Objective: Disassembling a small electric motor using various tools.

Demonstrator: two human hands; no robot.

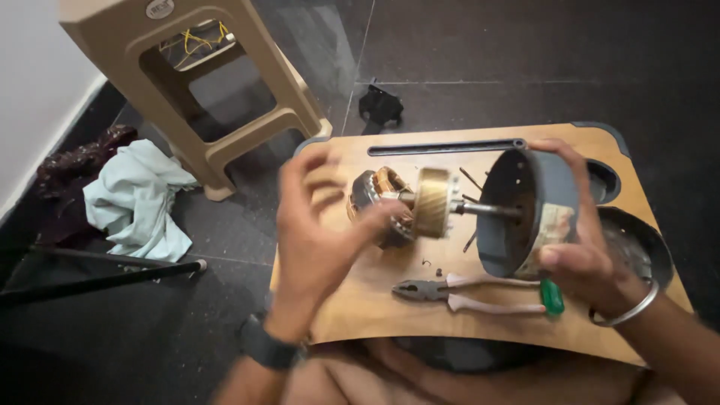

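Gripping a grey motor housing [525, 214] by its rim, the right hand [581, 259] tilts the open side toward the left, fingers clamped over the top edge and thumb under it, so the shaft [487, 210] lies level above the wooden tray [375, 300]. On that shaft sit a brass-coloured gear [433, 202] and a copper-wound armature [379, 199]. The left hand [319, 225] is blurred, fingers spread, thumb and fingertips touching the armature's near end as if steadying it; whether it truly grips I cannot tell. Pliers [465, 292] and a green-handled screwdriver [553, 298] lie on the tray just below the housing, close at hand. A beige stool [225, 82] and pale cloth [135, 199] sit on the dark floor to the left.
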